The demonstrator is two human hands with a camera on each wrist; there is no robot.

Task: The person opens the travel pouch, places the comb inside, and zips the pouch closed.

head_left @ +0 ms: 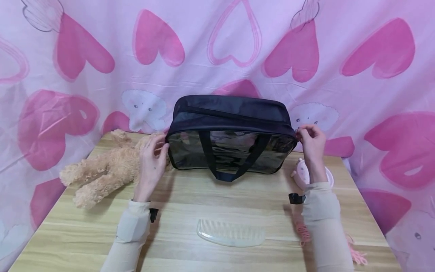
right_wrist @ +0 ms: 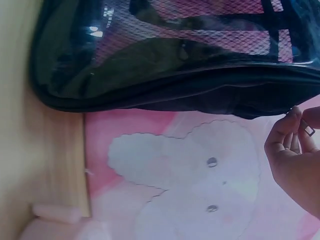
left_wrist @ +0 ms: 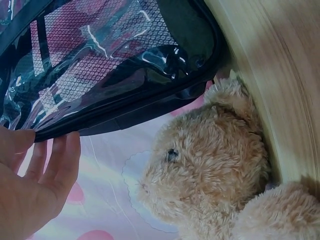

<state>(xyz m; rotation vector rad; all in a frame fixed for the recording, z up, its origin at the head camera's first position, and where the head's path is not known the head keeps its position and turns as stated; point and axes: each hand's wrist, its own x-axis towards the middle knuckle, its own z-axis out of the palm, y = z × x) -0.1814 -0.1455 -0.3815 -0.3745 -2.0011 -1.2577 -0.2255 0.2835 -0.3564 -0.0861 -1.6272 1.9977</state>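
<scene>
A black bag point(head_left: 234, 122) with clear, shiny side panels stands upright at the back of the table, its strap handle point(head_left: 225, 176) hanging down the front. At the bag's left end, my left hand point(head_left: 153, 162) holds the edge, thumb and fingertips against the black piping in the left wrist view. My right hand point(head_left: 312, 143) is at the opposite upper corner. There its thumb and finger pinch a small metal zipper pull point(right_wrist: 309, 130). Mesh shows through the clear panel point(left_wrist: 100, 55). Just left of the bag lies a tan plush bear point(head_left: 113, 164), partly behind my left hand.
A pale translucent comb point(head_left: 231, 235) lies at the front middle of the table. Under and beside my right forearm are pink cords point(head_left: 303, 233). A small pink item point(head_left: 300, 174) sits below my right hand, partly hidden. Behind everything hangs a heart-patterned pink cloth point(head_left: 234, 37).
</scene>
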